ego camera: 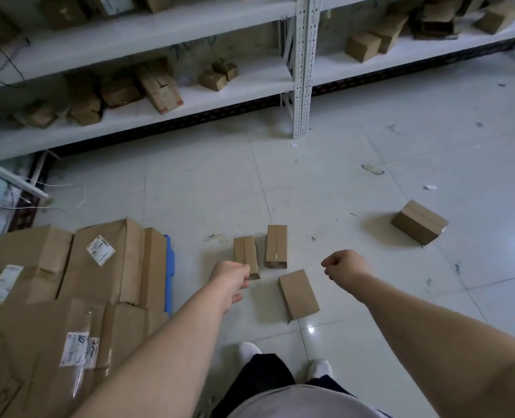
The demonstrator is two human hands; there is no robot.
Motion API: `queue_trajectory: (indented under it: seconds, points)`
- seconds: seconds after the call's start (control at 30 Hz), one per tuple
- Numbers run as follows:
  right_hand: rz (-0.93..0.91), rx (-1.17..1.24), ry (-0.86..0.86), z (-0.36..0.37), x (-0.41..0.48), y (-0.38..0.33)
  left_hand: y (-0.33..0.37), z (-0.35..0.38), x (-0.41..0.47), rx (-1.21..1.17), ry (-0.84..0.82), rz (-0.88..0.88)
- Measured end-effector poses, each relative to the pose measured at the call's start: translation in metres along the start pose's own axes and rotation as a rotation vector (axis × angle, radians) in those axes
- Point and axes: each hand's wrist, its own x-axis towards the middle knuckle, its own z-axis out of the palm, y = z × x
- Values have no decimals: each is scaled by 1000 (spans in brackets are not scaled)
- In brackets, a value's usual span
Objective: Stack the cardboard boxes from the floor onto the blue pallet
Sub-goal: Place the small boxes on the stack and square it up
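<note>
The left hand (233, 277) reaches for a small cardboard box (245, 254) on the floor beside the blue pallet (168, 276); whether it grips is unclear. The right hand (342, 265) hangs clenched, empty. A one-handed lift could drop it.

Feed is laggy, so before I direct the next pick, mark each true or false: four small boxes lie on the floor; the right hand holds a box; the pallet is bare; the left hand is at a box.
1. Four small boxes on the floor: true, one lone box sits apart.
2. Right hand holds a box: false, closed and empty.
3. Blue pallet bare: false, large boxes cover it.
4. Left hand at the upright box: true.
</note>
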Motion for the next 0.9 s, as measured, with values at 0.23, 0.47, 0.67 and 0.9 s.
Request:
queue_trajectory:
  seconds: [0.23, 0.47, 0.67, 0.9]
  points:
    - [61, 20, -20, 13, 54, -22, 32, -9, 68, 40, 35, -24]
    - [206, 14, -24, 28, 126, -33, 48, 2, 156, 161, 19, -120]
    - [253, -80, -141, 65, 196, -23, 45, 30, 218, 234, 24, -213]
    - [254, -191, -271, 113, 320, 7, 9, 91, 329, 291, 110, -320]
